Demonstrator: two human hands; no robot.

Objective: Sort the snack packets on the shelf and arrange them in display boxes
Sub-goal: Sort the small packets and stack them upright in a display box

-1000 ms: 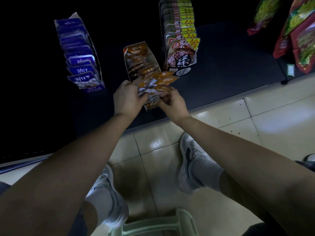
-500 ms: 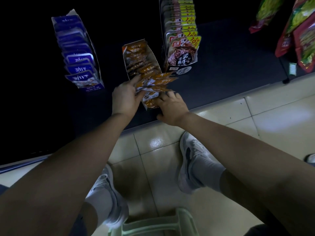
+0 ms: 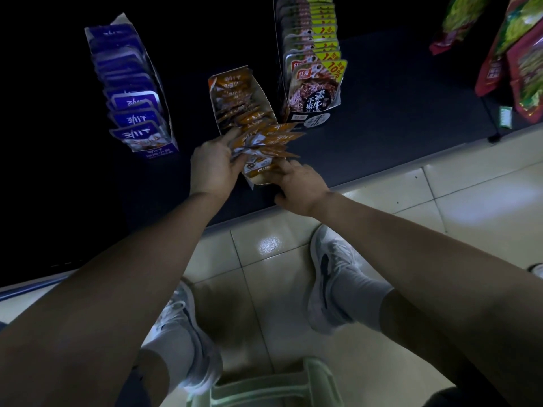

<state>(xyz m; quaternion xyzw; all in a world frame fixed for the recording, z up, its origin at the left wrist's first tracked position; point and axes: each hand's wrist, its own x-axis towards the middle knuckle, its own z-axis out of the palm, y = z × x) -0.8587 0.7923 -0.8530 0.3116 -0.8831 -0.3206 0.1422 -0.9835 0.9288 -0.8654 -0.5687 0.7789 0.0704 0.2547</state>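
Observation:
An open orange display box (image 3: 258,92) stands on the dark shelf (image 3: 382,136) and holds a row of orange snack packets (image 3: 235,104). My left hand (image 3: 213,164) holds a fanned bunch of orange packets (image 3: 270,141) over the box's near end. My right hand (image 3: 296,183) rests at the box's front end, fingers curled against its low wall and the packets there. Whether it grips anything is hidden.
A blue display box (image 3: 132,92) of purple packets stands to the left, a taller box (image 3: 311,69) of brown and yellow packets to the right. Red and green bags (image 3: 523,60) hang far right. Below are floor tiles (image 3: 440,201), my shoes and a pale green stool (image 3: 264,389).
My right hand let go of the bunch and dropped to the box's front end. The left hand kept the bunch and shifted it slightly up over the box.

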